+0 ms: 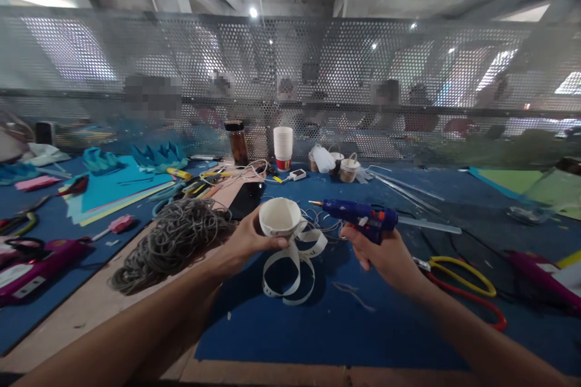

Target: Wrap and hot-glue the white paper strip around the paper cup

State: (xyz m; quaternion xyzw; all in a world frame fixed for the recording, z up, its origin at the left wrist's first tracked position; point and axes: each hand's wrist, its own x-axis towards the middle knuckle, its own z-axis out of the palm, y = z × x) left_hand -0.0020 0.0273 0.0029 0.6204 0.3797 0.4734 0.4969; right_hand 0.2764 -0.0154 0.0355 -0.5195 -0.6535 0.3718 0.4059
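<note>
My left hand [254,236] is closed around a small white paper cup [280,216], its open top tilted toward me. From the cup's right side a white printed ribbon [290,290] hangs in loops over the blue mat [281,338]. My right hand [381,254] grips a blue hot glue gun [358,214] by its handle. The gun's brass nozzle points left, a short way to the right of the cup and apart from it. A clear glue stick [429,224] sticks out of its back. Thin grey strands lie on the mat between my hands.
Grey yarn [177,242] is heaped left of my left hand. Behind stand a stack of paper cups [283,148], a dark jar [236,142] and small cups with handles [348,169]. Scissors [463,275] lie right; magenta power strips [40,272] flank both sides. A perforated screen [308,66] rises beyond.
</note>
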